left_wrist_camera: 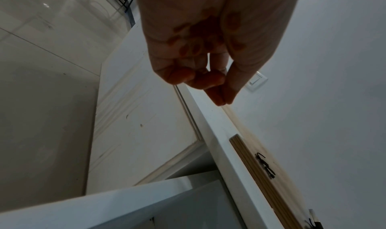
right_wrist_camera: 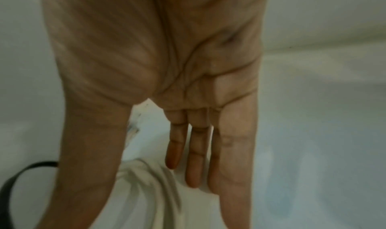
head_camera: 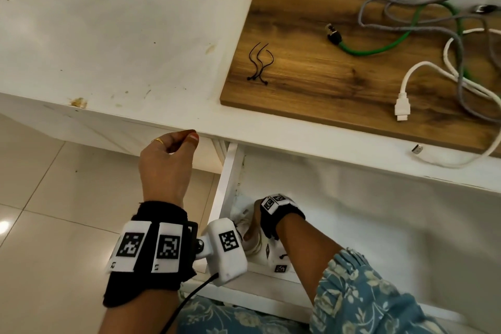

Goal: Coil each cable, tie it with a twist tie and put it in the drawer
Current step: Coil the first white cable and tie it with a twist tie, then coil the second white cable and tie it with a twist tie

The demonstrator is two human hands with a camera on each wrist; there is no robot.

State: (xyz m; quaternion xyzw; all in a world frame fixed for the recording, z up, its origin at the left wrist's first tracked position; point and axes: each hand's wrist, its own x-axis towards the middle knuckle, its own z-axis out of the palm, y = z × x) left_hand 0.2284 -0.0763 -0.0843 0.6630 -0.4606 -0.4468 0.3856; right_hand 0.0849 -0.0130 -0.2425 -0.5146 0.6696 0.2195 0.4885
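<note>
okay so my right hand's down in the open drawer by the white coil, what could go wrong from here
1. The right hand has straight fingers beside the white coil, so closing the drawer now might catch them.
2. The loose white cable loops past the counter edge above the drawer and could snag or get dragged down.
3. The twist ties are thin and could get swept off.

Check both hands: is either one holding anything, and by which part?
Nothing is held. The right hand is open, fingers straight, just above a coiled white cable in the drawer. The left hand hangs loosely curled and empty.
</note>
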